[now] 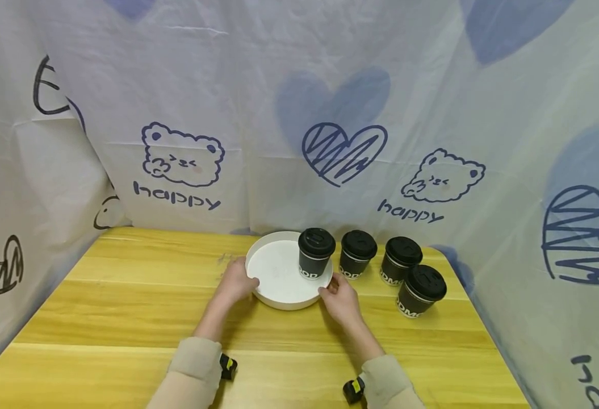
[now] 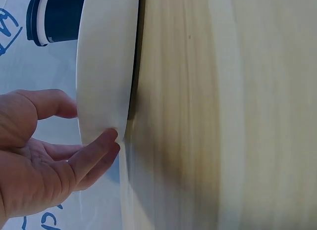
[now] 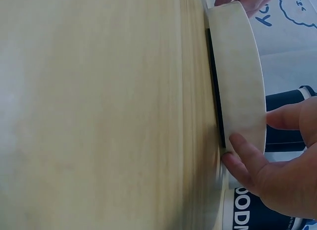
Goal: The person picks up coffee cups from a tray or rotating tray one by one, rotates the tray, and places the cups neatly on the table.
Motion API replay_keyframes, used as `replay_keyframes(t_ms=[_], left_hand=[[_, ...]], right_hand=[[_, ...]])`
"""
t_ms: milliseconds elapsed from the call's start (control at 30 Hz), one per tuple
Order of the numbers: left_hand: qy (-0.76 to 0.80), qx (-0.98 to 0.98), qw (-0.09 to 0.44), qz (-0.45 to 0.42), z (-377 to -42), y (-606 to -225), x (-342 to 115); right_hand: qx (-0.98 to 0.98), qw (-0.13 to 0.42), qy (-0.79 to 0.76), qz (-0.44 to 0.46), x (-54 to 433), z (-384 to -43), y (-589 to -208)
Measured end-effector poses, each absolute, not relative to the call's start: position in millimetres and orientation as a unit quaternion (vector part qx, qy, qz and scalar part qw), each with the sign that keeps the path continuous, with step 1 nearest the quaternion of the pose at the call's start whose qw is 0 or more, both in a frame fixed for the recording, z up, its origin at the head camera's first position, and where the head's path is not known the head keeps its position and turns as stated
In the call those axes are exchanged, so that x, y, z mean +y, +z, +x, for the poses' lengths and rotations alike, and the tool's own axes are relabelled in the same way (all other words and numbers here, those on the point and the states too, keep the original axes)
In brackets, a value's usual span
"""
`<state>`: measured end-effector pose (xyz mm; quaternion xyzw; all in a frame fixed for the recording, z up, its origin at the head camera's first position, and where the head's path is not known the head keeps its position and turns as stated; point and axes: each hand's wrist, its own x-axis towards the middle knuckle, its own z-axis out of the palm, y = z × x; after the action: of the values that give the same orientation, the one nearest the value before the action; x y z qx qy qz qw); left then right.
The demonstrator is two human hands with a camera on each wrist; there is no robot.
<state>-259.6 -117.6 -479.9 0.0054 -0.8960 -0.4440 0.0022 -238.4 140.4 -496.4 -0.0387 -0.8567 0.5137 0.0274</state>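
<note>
A round white tray (image 1: 279,284) with a raised rim is at the far middle of the wooden table. One dark paper cup (image 1: 313,261) with a black lid stands upright in it, toward its right side. My left hand (image 1: 236,280) grips the tray's left rim, thumb over the edge and fingers along the outer wall, as the left wrist view shows. On the opposite side my right hand (image 1: 341,298) pinches the rim the same way, its fingertips (image 3: 240,141) low on the wall. A dark strip shows beneath the tray wall in both wrist views.
Three more lidded cups stand right of the tray: one cup (image 1: 356,255) beside it, another cup (image 1: 400,261) farther right, and a nearer cup (image 1: 422,291). A white cloth (image 1: 258,193) with blue drawings hangs behind the table (image 1: 125,318).
</note>
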Motion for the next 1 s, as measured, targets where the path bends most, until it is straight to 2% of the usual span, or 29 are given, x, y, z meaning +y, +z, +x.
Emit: replay_keyframes(t_ms=[433,1000], left_hand=[[-0.451,-0.893,0.000,-0.010,-267.3,-484.0,-120.7],[-0.419,-0.907,-0.030,-0.027,-285.3,-480.1,-127.7]], right_hand=[[-0.838,0.025,0.544,-0.040,148.8,-246.3,-495.6],[-0.839,0.008,0.544,-0.015,153.7,-256.6,-501.5]])
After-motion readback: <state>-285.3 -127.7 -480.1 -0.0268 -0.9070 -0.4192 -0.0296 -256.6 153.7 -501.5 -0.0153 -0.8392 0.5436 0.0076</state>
